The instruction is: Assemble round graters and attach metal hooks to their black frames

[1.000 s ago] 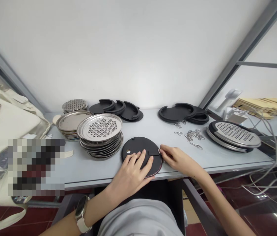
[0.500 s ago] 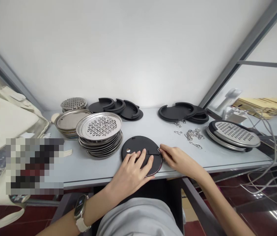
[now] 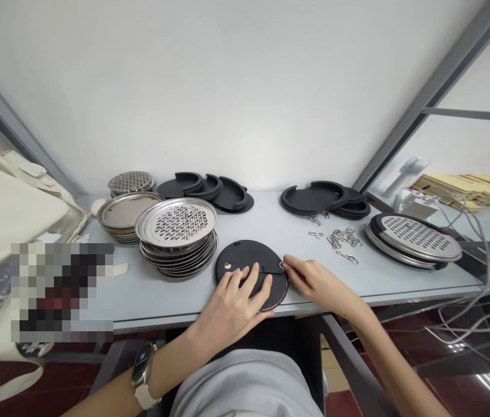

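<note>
A round black plastic holder (image 3: pixel 245 252), with a small hole near its left edge, lies flat by the table's front edge. Across it my left hand (image 3: pixel 238 295) is spread, fingers stretched and pressing on its surface. At the holder's right edge my right hand (image 3: pixel 303 278) pinches a small metal clip (image 3: pixel 281 264); only a bright curved bit of it shows, the rest being hidden by my fingers. More wire clips (image 3: pixel 343 237) are scattered to the right of that hand. Left of the holder is a stack of round metal grater plates (image 3: pixel 179 226).
Behind stand more black holders (image 3: pixel 230 194) and another group of holders (image 3: pixel 314 197). Plain round metal plates (image 3: pixel 130 209) are piled at left, beside cream cloth bags (image 3: pixel 14 202). At right sit a grater in its black holder (image 3: pixel 419 234) and loose white cables (image 3: pixel 483 260).
</note>
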Available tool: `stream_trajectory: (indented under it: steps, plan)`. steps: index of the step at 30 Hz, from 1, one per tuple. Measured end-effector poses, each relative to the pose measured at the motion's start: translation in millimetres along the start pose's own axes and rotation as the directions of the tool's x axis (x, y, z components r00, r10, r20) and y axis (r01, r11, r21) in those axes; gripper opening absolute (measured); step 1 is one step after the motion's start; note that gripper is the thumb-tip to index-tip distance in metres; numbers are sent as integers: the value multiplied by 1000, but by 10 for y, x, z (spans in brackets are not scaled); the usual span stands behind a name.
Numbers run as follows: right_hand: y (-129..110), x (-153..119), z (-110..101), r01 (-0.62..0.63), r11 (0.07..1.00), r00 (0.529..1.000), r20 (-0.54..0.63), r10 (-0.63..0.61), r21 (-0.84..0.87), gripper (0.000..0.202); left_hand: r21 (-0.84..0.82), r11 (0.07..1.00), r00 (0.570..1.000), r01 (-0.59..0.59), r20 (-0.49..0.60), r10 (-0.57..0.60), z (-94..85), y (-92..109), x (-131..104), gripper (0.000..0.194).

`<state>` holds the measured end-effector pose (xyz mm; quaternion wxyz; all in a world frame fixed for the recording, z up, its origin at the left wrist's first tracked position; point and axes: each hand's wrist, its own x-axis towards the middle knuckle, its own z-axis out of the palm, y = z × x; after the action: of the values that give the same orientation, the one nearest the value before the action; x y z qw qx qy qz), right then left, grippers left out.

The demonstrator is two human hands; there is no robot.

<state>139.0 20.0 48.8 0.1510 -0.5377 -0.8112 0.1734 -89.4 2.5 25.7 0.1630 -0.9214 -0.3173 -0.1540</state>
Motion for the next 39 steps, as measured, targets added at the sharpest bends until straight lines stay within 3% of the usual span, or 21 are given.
stream_trajectory:
  steps: [24, 39]
  plan:
    - [-29, -34, 69, -61, 992, 996, -64, 55, -108, 21, -3, 1000, 999, 25, -29, -25, 8, 20, -14, 53]
    - [-40, -66, 102, -94, 996, 992, -82, 94, -4, 20, -8, 1000, 999, 29, -16, -29, -2, 17, -7, 55]
